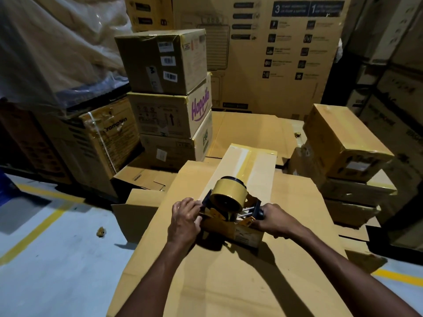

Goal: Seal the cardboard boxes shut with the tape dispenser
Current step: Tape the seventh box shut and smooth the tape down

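Observation:
A long narrow cardboard box (247,165) lies on flattened cardboard in front of me, with a strip of glossy tape running down the middle of its top. The tape dispenser (229,200), loaded with a brown tape roll, sits at the box's near end. My right hand (274,219) grips the dispenser's dark handle on the right side. My left hand (185,219) pinches the tape end and the dispenser's front at the near left edge of the box.
Flattened cardboard sheets (229,282) cover the work surface. A stack of three sealed boxes (169,99) stands at the back left, and more taped boxes (343,143) are stacked at the right. Large cartons form a wall behind. Grey floor with yellow lines (39,229) lies to the left.

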`<state>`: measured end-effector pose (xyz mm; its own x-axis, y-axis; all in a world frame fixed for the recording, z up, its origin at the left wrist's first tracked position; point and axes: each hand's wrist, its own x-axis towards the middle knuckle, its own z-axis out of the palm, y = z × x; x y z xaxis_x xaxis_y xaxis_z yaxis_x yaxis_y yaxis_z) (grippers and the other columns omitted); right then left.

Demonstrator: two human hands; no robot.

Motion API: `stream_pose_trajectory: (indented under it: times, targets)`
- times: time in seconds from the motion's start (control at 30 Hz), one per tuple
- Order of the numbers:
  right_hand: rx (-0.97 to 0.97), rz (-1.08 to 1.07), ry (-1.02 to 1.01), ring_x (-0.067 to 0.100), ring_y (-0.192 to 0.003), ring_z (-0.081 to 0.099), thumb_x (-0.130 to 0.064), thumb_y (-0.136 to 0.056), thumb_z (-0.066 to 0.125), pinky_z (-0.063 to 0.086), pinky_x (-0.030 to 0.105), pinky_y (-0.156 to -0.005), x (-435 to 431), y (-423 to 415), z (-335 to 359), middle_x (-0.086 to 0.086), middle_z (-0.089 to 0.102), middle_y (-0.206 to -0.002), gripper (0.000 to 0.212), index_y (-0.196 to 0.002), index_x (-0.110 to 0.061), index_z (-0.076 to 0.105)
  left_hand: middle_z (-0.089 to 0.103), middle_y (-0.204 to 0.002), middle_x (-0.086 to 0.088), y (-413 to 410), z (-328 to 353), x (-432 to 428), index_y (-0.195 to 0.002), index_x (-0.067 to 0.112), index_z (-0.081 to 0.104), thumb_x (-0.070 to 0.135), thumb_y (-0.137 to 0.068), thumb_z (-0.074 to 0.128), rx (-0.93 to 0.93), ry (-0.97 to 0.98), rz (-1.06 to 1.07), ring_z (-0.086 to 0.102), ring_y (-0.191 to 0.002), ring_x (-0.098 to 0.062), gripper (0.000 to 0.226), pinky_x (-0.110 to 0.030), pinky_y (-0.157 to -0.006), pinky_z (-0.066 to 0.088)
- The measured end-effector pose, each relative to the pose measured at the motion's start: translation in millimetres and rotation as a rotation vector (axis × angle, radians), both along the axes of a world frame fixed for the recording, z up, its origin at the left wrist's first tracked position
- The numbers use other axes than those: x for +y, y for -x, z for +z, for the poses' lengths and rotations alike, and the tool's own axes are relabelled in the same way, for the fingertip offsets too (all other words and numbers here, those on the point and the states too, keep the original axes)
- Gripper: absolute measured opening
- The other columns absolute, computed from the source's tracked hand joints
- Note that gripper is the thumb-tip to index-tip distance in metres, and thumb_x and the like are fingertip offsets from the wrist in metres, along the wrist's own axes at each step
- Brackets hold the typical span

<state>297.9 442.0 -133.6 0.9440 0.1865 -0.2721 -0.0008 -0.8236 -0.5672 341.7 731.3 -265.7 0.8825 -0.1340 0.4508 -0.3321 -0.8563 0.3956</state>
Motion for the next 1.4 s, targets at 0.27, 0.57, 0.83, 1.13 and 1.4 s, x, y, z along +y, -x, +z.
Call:
stream_pose_trajectory:
  times: [0.27,0.57,0.83,1.13,1.4]
  targets:
    - [0.0,-0.119,-0.049,0.006,-0.043,0.046,-0.029,-0.095,0.075,0.04,0.023,-0.042,-80,39,-15,-0.003,0.062,-0.06,0.006,-0.09,-0.028,0.071,0.067,-0.126,0.003,8,6,-9,-0.119,0.018,0.071,0.003,-0.07,0.083,-0.008,0.027,-0.013,0.057,-0.125,-0.02,0.052,-0.046,-0.11,0.039]
    - [-0.058,-0.127,-0.014,0.002,-0.054,0.061,-0.028,-0.093,0.076,0.043,0.015,-0.047,-85,42,-26,-0.001,0.074,-0.082,0.01,-0.101,-0.022,0.074,0.069,-0.116,-0.004,32,21,-59,-0.112,0.013,0.073,0.022,-0.069,0.091,-0.134,-0.177,-0.172,0.059,-0.118,-0.026,0.048,-0.038,-0.11,0.034]
    - [-0.094,-0.125,-0.011,0.011,-0.073,0.071,-0.029,-0.093,0.075,0.061,0.031,-0.067,-87,48,-37,-0.004,0.074,-0.084,0.006,-0.097,-0.025,0.073,0.065,-0.087,0.0,41,32,-103,-0.088,0.013,0.071,0.002,-0.057,0.088,-0.103,-0.138,-0.171,0.057,-0.08,-0.021,0.037,-0.034,-0.067,0.05]
    - [-0.103,-0.201,0.053,0.011,-0.072,0.069,-0.024,-0.093,0.074,0.06,0.031,-0.063,-111,74,-45,-0.005,0.072,-0.083,0.004,-0.094,-0.024,0.07,0.061,-0.085,-0.003,40,30,-105,-0.084,0.012,0.068,0.008,-0.053,0.088,-0.053,-0.237,-0.125,0.056,-0.079,-0.026,0.037,-0.036,-0.066,0.051]
    - [-0.06,-0.309,0.003,0.012,-0.071,0.069,-0.015,-0.093,0.072,0.051,0.019,-0.053,-130,109,-70,-0.003,0.07,-0.084,0.006,-0.094,-0.019,0.067,0.062,-0.084,-0.003,40,36,-109,-0.081,0.013,0.068,0.01,-0.052,0.091,0.005,-0.279,-0.084,0.059,-0.078,-0.027,0.037,-0.036,-0.065,0.052]
